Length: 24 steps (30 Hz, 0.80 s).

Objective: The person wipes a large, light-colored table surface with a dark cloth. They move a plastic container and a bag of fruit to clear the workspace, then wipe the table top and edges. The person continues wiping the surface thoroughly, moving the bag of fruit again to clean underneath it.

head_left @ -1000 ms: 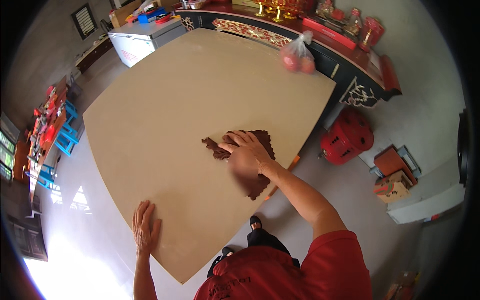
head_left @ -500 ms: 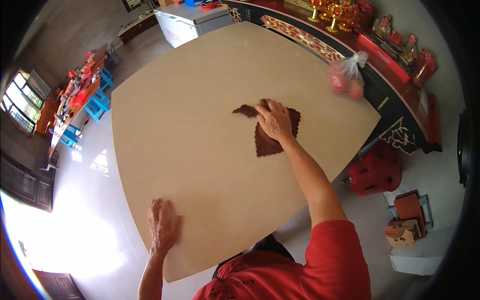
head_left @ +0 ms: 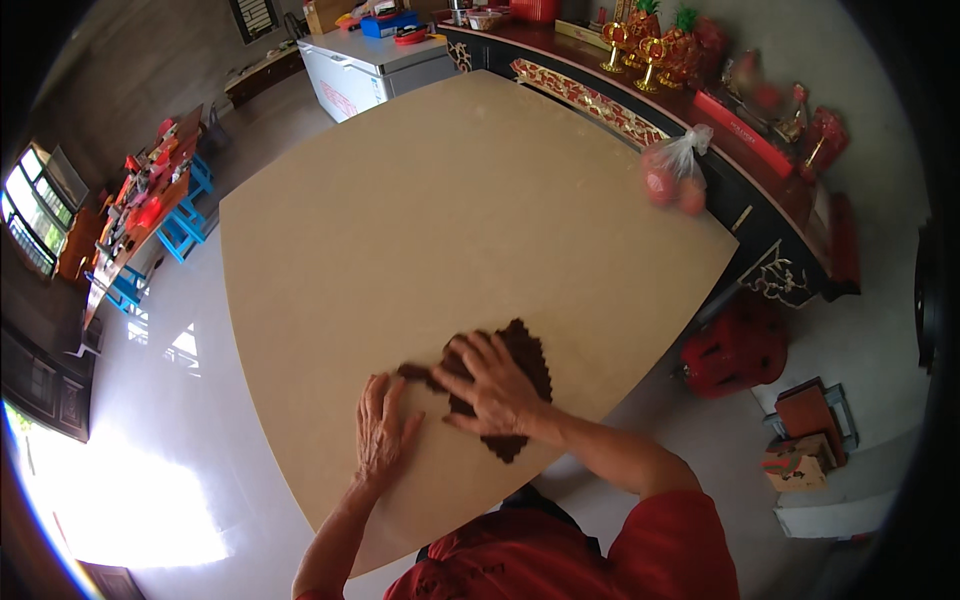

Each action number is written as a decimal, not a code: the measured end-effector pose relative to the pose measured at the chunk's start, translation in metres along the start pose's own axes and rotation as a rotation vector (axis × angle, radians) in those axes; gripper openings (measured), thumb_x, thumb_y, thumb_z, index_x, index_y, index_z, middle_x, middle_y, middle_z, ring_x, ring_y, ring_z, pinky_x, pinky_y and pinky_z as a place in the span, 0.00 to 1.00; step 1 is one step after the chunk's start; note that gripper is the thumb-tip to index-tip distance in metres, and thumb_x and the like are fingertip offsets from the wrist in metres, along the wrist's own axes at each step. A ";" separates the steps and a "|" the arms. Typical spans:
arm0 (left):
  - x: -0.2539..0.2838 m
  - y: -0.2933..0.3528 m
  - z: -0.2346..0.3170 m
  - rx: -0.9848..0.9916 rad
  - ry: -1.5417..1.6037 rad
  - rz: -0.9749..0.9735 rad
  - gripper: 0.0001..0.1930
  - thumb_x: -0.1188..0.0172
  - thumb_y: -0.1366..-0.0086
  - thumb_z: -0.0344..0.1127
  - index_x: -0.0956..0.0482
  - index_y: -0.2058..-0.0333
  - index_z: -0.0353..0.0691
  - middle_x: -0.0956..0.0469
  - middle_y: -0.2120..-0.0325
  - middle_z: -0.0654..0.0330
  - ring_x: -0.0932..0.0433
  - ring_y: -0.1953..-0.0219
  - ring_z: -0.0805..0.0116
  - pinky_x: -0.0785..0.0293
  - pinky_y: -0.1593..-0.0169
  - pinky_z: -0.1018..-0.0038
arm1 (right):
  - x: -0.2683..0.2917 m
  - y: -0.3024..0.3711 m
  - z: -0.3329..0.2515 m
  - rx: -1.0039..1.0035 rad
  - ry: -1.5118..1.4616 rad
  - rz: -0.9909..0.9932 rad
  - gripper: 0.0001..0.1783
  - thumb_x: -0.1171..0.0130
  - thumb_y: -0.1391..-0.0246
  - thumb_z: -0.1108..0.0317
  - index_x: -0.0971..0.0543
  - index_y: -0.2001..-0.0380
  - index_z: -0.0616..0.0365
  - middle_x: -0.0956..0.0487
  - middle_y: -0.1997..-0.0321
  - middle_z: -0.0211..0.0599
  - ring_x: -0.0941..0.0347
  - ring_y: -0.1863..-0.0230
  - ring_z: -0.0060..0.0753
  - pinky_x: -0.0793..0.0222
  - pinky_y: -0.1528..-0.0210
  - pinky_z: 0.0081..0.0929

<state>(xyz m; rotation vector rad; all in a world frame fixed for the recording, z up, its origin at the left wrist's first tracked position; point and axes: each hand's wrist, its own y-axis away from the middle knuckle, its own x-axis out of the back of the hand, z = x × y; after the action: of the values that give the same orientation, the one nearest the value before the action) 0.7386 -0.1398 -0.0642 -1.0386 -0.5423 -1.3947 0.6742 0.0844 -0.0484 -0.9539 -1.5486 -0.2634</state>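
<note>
A dark brown cloth with scalloped edges lies on the wide tan tabletop, close to its front edge. Spread fingers and palm of my right hand press flat on top of it, so the cloth's middle is covered. One narrow corner of the cloth sticks out leftward, toward the fingertips of my left hand. That hand rests on the board with fingers stretched out and holds nothing; whether it touches the cloth corner I cannot tell.
A clear plastic bag of red round items sits at the table's right far side, against a dark carved cabinet. A white chest freezer stands beyond the far edge. Beside the table's right edge is a red container.
My right hand has slid the cloth toward me and a little left. My left hand has shifted right and slightly away from me, nearer the cloth. The view has tilted somewhat.
</note>
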 end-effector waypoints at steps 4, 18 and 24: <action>0.006 0.000 0.005 0.035 -0.007 -0.027 0.31 0.38 0.40 0.42 0.35 0.40 0.37 0.42 0.39 0.44 0.45 0.34 0.43 0.47 0.34 0.52 | -0.005 -0.011 0.001 0.086 -0.052 -0.012 0.24 0.40 0.46 0.52 0.24 0.44 0.32 0.35 0.37 0.43 0.45 0.33 0.51 0.52 0.32 0.53; 0.012 -0.008 0.017 0.116 -0.064 -0.066 0.31 0.33 0.46 0.37 0.30 0.43 0.39 0.38 0.41 0.45 0.41 0.37 0.42 0.42 0.37 0.51 | -0.057 -0.158 0.122 0.081 -0.028 0.183 0.17 0.43 0.45 0.55 0.19 0.52 0.36 0.29 0.42 0.38 0.39 0.38 0.41 0.47 0.36 0.47; 0.008 -0.013 0.018 0.096 -0.041 -0.009 0.27 0.35 0.52 0.30 0.25 0.50 0.35 0.34 0.44 0.44 0.36 0.40 0.41 0.38 0.39 0.52 | -0.071 -0.202 0.174 -0.126 0.078 0.341 0.15 0.41 0.46 0.57 0.19 0.54 0.39 0.27 0.45 0.38 0.38 0.40 0.42 0.46 0.39 0.47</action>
<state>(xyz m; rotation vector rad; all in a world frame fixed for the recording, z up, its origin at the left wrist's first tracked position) 0.7324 -0.1272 -0.0448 -0.9901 -0.6385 -1.3444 0.4042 0.0407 -0.0839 -1.2729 -1.2841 -0.1541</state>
